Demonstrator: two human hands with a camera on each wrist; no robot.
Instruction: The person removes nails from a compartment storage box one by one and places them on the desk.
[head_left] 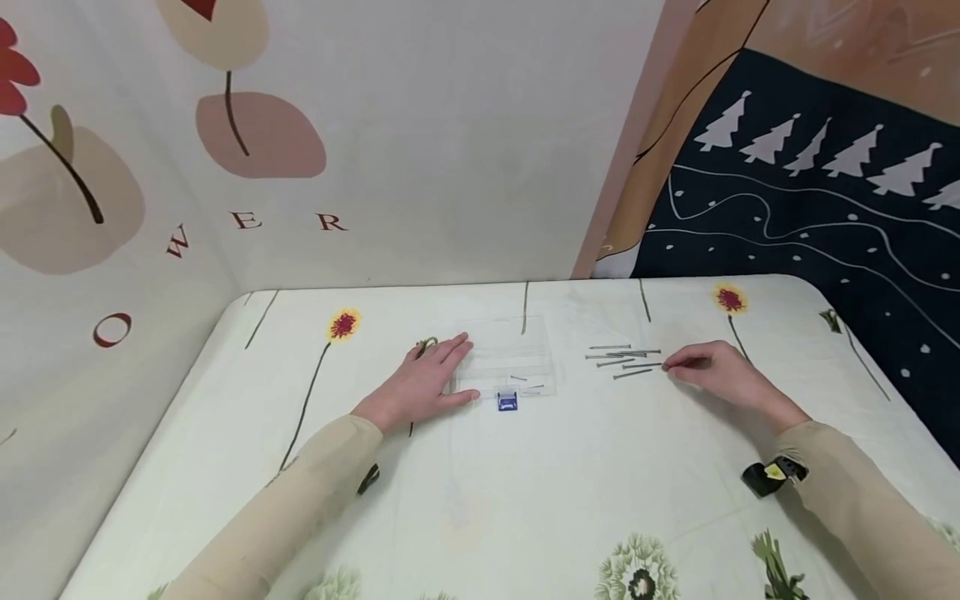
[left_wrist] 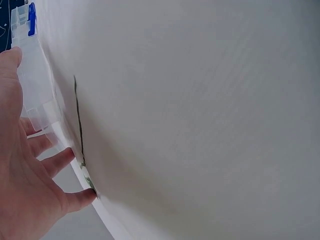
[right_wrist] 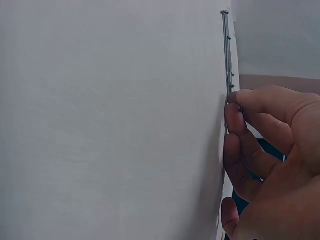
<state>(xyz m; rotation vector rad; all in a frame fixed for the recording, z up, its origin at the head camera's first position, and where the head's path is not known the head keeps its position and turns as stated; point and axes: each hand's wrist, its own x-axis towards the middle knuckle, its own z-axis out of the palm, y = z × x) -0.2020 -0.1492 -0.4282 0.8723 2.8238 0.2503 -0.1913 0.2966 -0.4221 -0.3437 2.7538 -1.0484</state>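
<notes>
A clear plastic box point(head_left: 504, 354) with a blue latch point(head_left: 507, 402) on its near side lies at the middle of the table. Small nails point(head_left: 534, 387) show in its near part. My left hand point(head_left: 422, 385) rests at the box's left edge, fingers spread, its thumb near the front corner; the left wrist view shows these spread fingers beside the box point(left_wrist: 37, 75). To the right of the box lies a loose group of long nails point(head_left: 609, 357). At their right end, my right hand point(head_left: 714, 372) pinches the tip of a nail point(head_left: 642, 366) between thumb and index finger.
The table wears a white flowered cloth point(head_left: 525, 500). A pale printed curtain point(head_left: 450, 167) rises behind it, and a dark cloth with white trees point(head_left: 810, 208) hangs at the right. A black strap device point(head_left: 765, 477) sits at the right wrist.
</notes>
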